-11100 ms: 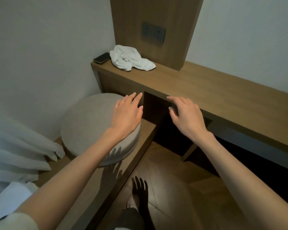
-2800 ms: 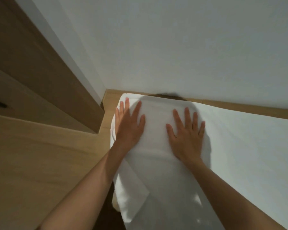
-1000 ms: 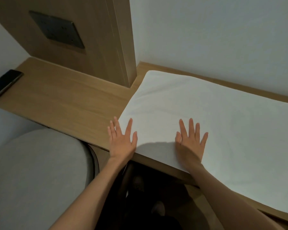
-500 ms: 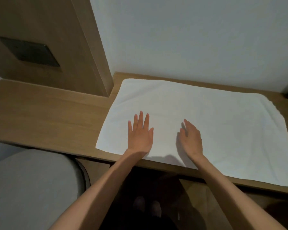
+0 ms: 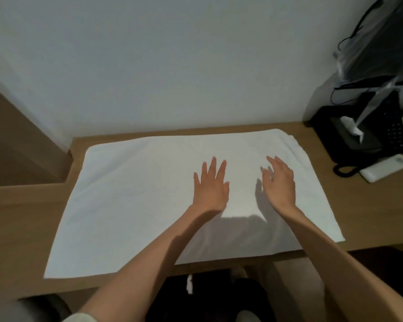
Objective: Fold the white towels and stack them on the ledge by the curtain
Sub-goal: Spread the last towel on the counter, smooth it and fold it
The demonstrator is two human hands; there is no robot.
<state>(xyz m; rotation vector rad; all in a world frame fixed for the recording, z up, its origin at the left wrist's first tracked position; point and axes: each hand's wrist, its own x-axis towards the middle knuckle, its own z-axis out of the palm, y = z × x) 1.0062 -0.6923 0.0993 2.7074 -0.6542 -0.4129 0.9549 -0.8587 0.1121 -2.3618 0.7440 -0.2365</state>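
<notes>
A white towel (image 5: 130,201) lies spread flat on the wooden desk (image 5: 21,228), reaching from the back wall almost to the front edge. My left hand (image 5: 211,189) rests flat on the towel's middle with fingers straight and spread. My right hand (image 5: 279,182) is just to its right over the towel, fingers straight and slightly raised, casting a shadow beneath. Neither hand holds anything. The ledge and the curtain are out of view.
A black desk phone (image 5: 368,133) with a coiled cord stands at the desk's right end. White paper (image 5: 351,127) lies on it and a white remote (image 5: 386,167) lies in front. A wooden panel (image 5: 16,140) rises at the left. Dark cables hang at the upper right.
The view has swung right, bringing the phone into sight. Both hands have slid rightward across the towel towards its middle. The towel still lies flat.
</notes>
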